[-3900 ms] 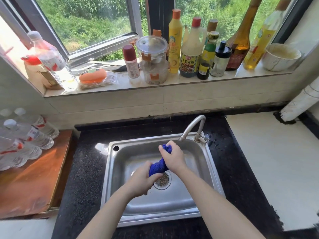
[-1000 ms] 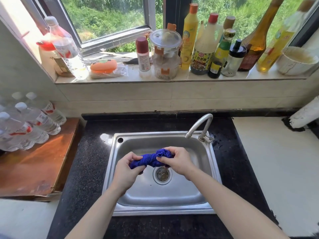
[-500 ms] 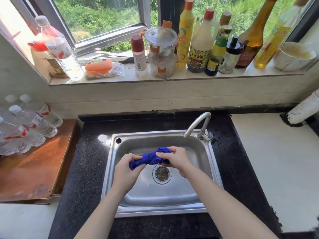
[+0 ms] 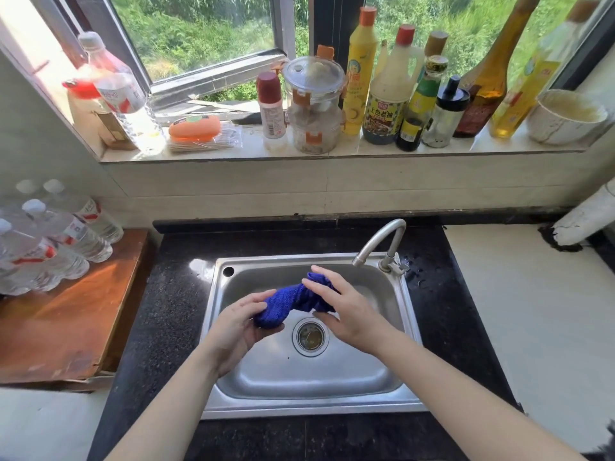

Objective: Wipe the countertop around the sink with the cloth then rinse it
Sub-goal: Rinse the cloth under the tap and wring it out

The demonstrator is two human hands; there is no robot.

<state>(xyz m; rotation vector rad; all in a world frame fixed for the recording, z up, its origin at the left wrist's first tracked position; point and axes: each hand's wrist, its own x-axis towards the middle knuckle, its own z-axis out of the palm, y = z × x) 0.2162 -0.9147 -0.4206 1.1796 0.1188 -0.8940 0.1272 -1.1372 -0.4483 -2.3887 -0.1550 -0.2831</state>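
Observation:
A blue cloth (image 4: pixel 293 302), bunched into a roll, hangs over the steel sink (image 4: pixel 309 405) just above the drain (image 4: pixel 310 337). My left hand (image 4: pixel 238 327) holds its lower left end between thumb and fingers. My right hand (image 4: pixel 342 306) grips the upper right end, fingers wrapped over it. The tap (image 4: pixel 382 242) stands at the sink's back right, and no water is seen running from it. Black speckled countertop (image 4: pixel 166 311) surrounds the sink, with droplets near the tap base.
Several water bottles (image 4: pixel 50 241) lie on a wooden board (image 4: pixel 66 321) at the left. A white counter (image 4: pixel 532 311) lies at the right. The windowsill (image 4: pixel 332 153) holds many sauce bottles, a plastic jar and a white bowl (image 4: pixel 565 116).
The cloth went from being wrung upright to lying stretched between both hands. In the last second my hands loosened slightly and my right hand rose a little.

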